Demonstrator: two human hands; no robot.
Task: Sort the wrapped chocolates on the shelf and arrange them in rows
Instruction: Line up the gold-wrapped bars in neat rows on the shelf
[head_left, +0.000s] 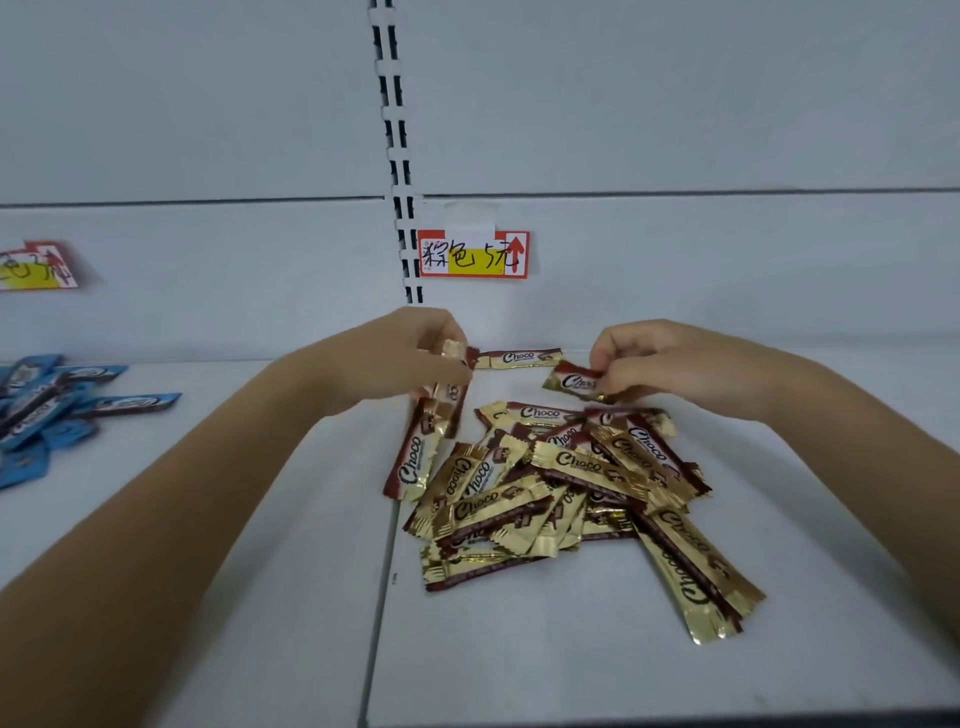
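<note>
Pinching gold bars, left hand, right hand, jumbled pile just below, blue wrappers far left, price tag behind.

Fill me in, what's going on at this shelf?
A person is sorting gold-and-brown Choco bars on a white shelf. The left hand grips a held bunch of bars, count unclear. The right hand pinches a single bar. One placed bar lies flat by the back wall, apparently starting a row. Most sit in a loose pile in front. Blue-wrapped bars lie heaped at far left.
</note>
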